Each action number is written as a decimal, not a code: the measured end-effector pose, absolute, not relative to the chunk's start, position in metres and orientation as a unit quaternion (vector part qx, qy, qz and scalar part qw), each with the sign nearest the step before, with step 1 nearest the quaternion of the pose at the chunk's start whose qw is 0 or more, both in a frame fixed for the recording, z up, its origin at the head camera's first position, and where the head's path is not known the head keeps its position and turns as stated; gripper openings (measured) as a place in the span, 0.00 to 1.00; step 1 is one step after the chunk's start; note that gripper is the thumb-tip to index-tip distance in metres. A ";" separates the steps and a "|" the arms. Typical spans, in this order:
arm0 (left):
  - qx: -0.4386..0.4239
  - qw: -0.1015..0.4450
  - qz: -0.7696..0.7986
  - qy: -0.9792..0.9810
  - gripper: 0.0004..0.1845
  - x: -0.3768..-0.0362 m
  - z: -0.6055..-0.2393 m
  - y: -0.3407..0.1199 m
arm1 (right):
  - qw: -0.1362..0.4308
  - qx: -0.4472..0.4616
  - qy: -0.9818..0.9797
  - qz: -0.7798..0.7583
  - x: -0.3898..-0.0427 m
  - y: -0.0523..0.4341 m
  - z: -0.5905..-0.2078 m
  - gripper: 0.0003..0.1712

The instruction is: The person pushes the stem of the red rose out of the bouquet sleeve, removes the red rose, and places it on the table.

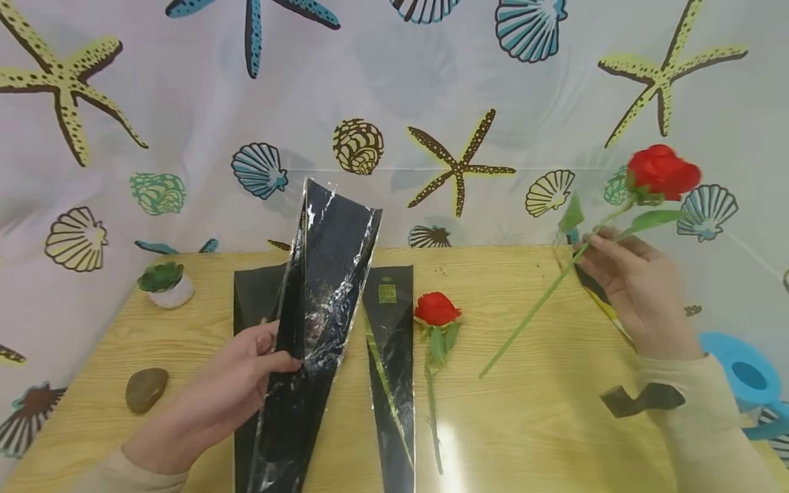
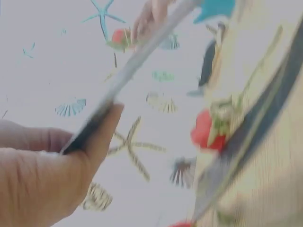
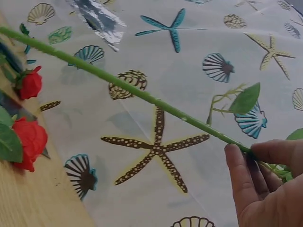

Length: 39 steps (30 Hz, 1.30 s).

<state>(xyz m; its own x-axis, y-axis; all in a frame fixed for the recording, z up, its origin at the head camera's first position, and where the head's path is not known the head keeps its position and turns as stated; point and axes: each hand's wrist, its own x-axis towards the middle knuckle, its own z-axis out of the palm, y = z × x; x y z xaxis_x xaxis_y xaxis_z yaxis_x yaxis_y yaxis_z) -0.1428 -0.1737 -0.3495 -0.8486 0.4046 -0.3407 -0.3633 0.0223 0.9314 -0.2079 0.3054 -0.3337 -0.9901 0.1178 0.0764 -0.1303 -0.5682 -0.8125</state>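
Observation:
My left hand [image 1: 271, 352] grips a black glossy cone-shaped wrapping sleeve [image 1: 323, 274] by its edge and holds it upright above the wooden table [image 1: 530, 424]. In the blurred left wrist view the thumb [image 2: 102, 135] presses on the sleeve's edge [image 2: 135, 64]. My right hand [image 1: 594, 250] pinches the green stem [image 1: 530, 315] of a red rose [image 1: 662, 171], held in the air at the right with the bloom up. The right wrist view shows the fingers [image 3: 241, 170] closed on that stem [image 3: 132, 90]. A second red rose [image 1: 436, 309] lies on the table between the hands.
Two more black sleeves [image 1: 391, 356] [image 1: 253, 294] lie flat on the table. A small potted succulent [image 1: 161, 282] and a brown stone [image 1: 146, 389] sit at the left. A blue watering can [image 1: 748, 375] stands at the right edge. A sea-patterned sheet [image 1: 431, 89] hangs behind.

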 end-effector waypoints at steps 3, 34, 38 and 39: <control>0.013 0.266 0.731 0.628 0.43 -0.147 -0.347 -0.148 | 0.002 0.021 -0.531 0.847 -0.208 0.298 -0.341 0.05; -0.084 0.142 0.771 0.616 0.48 -0.201 -0.458 0.098 | -0.176 -0.026 -0.761 0.623 -0.190 0.325 -0.430 0.31; -0.088 0.139 0.755 0.635 0.42 -0.207 -0.467 0.100 | -0.180 -0.040 -0.767 0.614 -0.196 0.328 -0.437 0.31; -0.083 0.143 0.755 0.635 0.40 -0.208 -0.468 0.100 | -0.179 -0.045 -0.773 0.608 -0.197 0.329 -0.438 0.31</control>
